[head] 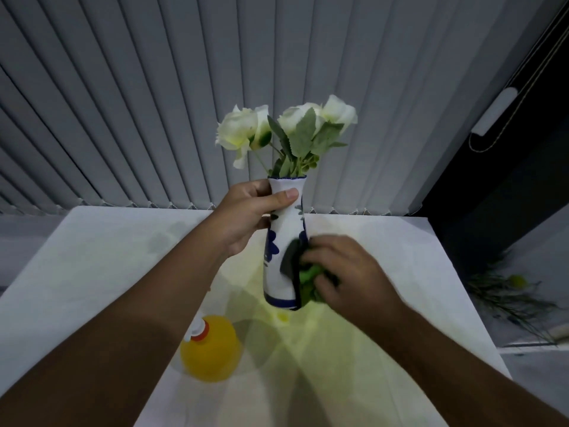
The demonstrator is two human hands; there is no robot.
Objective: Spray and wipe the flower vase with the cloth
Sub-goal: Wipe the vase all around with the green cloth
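A white vase (284, 229) with blue flower patterns stands upright on the white table (101, 266), holding white roses (286, 127) with green leaves. My left hand (249, 217) grips the vase around its neck, thumb across the front. My right hand (341, 272) presses a green cloth (309, 280) against the lower right side of the vase; the hand is blurred and hides most of the cloth. A yellow spray bottle (211, 346) with a white and orange top stands on the table near me, below my left forearm.
Grey vertical blinds (154, 103) hang right behind the table's far edge. A dark window frame (508, 180) is at the right. Green stems with a yellow bloom (508, 291) lie on the floor beyond the table's right edge.
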